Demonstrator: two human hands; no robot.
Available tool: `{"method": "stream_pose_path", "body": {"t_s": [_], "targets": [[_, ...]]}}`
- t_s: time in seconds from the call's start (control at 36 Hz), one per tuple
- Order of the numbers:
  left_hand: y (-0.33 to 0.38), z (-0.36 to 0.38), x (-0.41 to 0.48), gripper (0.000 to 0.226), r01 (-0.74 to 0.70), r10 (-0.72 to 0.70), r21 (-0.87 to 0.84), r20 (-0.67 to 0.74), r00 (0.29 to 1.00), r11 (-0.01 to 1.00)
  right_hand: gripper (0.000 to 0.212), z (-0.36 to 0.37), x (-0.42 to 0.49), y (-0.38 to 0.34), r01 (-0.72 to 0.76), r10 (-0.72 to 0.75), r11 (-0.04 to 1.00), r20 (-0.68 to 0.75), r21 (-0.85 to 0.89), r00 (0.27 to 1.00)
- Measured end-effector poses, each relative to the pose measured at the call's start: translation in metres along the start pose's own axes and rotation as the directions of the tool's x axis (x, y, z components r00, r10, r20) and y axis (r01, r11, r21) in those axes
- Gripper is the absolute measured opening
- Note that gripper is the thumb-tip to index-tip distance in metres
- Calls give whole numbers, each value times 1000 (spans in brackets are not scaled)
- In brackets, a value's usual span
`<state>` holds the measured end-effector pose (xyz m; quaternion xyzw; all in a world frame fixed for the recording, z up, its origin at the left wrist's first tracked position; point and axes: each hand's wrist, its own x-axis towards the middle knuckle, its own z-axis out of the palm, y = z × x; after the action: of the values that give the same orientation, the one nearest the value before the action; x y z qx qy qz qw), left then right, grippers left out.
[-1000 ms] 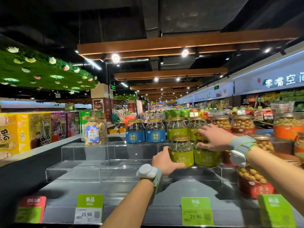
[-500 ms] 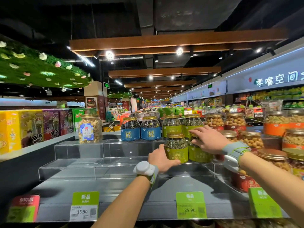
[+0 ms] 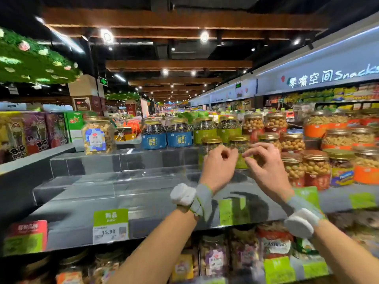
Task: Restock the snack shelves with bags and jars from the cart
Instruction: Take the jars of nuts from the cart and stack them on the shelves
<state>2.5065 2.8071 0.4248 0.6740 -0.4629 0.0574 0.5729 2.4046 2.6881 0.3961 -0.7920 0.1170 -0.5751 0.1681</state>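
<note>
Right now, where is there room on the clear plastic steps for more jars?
The clear plastic steps are bare left of the green-labelled seed jars, below the pale nut jar with the blue-and-white label and the two blue-labelled dark bean jars. The right end is crowded with gold-lidded nut jars.

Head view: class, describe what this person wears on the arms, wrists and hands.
Both forearms are bare, with no sleeves. The left hand and right hand show no gloves. Each wrist carries a grey fabric strap edged in green, holding a rounded white device.
</note>
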Motion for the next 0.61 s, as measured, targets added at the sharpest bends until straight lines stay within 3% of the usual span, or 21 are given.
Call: {"method": "stream_pose_path", "body": {"t_s": [0.11,0.19,0.31,0.44,0.61], "targets": [[-8,38,-38,29,-15,34,-129,150,988,992,17,-22,-55,0,-220,223,961,2,165,975],[-16,77,-73,26,-16,58,-154,275,960,988,10,-48,-101,12,-442,449,868,22,226,893],[-23,143,-128,27,98,-22,-144,453,891,985,25,-109,-169,42,-659,655,737,84,152,751],[-5,231,-207,32,36,-28,4,722,691,999,20,-211,-256,71,-816,815,577,87,-33,572],[24,336,-297,31,-98,-78,132,900,429,986,23,-328,-369,120,-921,939,345,55,-180,341]]}}
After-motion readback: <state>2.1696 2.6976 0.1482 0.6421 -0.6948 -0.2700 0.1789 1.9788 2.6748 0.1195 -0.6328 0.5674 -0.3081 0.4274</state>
